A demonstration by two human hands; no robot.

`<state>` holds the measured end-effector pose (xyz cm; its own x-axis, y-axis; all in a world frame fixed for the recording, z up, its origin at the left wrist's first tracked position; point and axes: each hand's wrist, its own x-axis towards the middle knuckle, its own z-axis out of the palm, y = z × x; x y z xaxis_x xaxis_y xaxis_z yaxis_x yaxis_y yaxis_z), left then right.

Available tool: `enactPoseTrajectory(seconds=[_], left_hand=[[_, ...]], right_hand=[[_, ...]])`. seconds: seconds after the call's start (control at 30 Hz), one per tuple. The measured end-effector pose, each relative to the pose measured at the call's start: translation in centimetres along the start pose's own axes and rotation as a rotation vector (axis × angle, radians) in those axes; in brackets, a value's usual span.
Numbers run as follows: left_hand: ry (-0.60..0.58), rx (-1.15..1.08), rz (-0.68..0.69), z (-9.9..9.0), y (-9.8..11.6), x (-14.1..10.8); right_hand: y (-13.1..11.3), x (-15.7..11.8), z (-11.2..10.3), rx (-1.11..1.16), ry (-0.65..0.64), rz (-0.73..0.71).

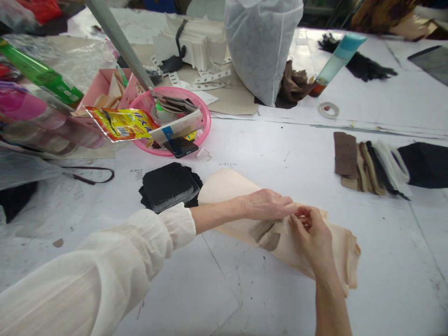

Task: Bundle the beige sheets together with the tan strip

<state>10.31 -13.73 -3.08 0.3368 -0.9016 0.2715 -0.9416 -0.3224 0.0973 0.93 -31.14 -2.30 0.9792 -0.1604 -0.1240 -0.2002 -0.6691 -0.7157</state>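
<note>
A stack of beige fabric pieces (231,189) lies slantwise on the white-covered table, its layers fanned at the right end. My left hand (268,204) is closed over the middle of the stack, fingertips pinching at the fabric. Right beside it, my right hand (315,238) is closed too, thumb and fingers pinched on the beige fabric close to the left fingertips. Exactly which layer each hand grips is hidden. On top of the stack, below my left hand, rests a small grey-brown fabric piece (269,237).
Left of the stack sits a pile of black squares (170,186). Behind it stands a pink basket (207,123) with a phone (181,147) and a yellow packet (122,123). Folded fabric strips (371,168) lie at right. A white bag (262,46) and a tape roll (328,110) are farther back.
</note>
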Motion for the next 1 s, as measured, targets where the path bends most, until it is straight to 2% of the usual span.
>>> enactPoseTrajectory(seconds=[0.17, 0.33, 0.43, 0.5, 0.63, 0.7, 0.83, 1.0], left_hand=[[-0.002, 0.007, -0.053, 0.2, -0.1, -0.2], [-0.015, -0.017, -0.058, 0.2, -0.1, -0.4], [-0.020, -0.025, -0.070, 0.1, -0.1, -0.5], [-0.016, -0.030, -0.075, 0.2, -0.1, -0.6], [-0.015, -0.055, -0.085, 0.4, -0.2, -0.5], [-0.027, -0.069, -0.098, 0.2, -0.3, -0.3], [-0.100, -0.141, -0.099, -0.8, 0.7, -0.5], [-0.082, -0.105, -0.154, -1.4, 3.1, -1.9]], right_hand=[[-0.3, 0.8, -0.1, -0.171, -0.079, -0.098], [-0.8, 0.7, 0.1, -0.223, 0.051, -0.223], [-0.7, 0.5, 0.1, -0.272, 0.117, -0.153], [-0.4, 0.5, 0.0, -0.246, 0.093, -0.093], [0.2, 0.4, -0.1, -0.215, -0.020, -0.191], [0.2, 0.4, 0.2, -0.299, 0.036, -0.234], [-0.3, 0.2, 1.1, -0.545, 0.178, -0.213], [-0.3, 0.7, 1.9, -0.644, 0.173, -0.133]])
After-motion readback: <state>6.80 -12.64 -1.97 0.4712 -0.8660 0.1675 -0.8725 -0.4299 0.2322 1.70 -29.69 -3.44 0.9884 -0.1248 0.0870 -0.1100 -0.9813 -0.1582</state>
